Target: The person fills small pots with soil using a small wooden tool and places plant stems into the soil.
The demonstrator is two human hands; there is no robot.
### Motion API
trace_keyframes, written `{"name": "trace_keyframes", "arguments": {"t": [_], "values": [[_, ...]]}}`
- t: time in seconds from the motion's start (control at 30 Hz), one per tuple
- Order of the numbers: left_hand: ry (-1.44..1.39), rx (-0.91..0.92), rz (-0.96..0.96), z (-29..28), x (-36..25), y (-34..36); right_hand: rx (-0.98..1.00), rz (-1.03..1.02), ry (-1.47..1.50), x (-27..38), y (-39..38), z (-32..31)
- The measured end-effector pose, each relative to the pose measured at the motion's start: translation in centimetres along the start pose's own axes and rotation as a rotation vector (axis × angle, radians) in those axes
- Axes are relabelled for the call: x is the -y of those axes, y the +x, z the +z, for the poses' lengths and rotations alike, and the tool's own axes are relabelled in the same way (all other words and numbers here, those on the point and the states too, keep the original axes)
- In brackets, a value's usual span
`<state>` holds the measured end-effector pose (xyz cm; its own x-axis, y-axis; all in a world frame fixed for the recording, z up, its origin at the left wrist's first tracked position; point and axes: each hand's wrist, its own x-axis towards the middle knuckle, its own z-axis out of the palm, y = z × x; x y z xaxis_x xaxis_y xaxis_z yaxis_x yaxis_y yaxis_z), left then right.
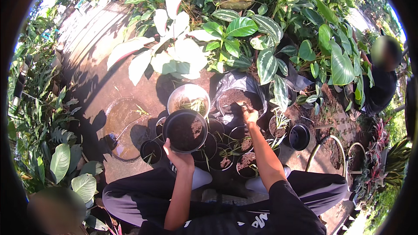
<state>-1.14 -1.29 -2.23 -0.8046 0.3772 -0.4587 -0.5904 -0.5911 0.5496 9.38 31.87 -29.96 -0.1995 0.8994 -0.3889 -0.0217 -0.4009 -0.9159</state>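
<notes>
My left hand grips the lower side of a round black plant pot, raised above the other pots and tilted so its inside shows. Dark soil lies in it, with a lighter brown clump at the right. My right hand reaches over a grey plastic bag of brown soil. Its fingers are curled at the soil, and what they hold is hidden. Behind the raised pot stands a white bucket with cut green leaves in it.
Several black pots with soil and thin seedlings crowd before my crossed legs. An empty black pot and a pale hose lie to the right. Left is a round, wet-looking cover. Leafy plants line the back; another person is at far right.
</notes>
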Motion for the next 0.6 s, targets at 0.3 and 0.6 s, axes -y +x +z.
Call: {"name": "trace_keyframes", "arguments": {"t": [0.3,0.6], "values": [[0.009,0.001,0.000,0.1,0.1,-0.2,-0.071,0.068,-0.050,3.1,-2.4,3.0],[0.019,-0.005,-0.014,0.0,0.4,-0.4,-0.003,0.041,0.034,5.8,-2.9,4.1]]}}
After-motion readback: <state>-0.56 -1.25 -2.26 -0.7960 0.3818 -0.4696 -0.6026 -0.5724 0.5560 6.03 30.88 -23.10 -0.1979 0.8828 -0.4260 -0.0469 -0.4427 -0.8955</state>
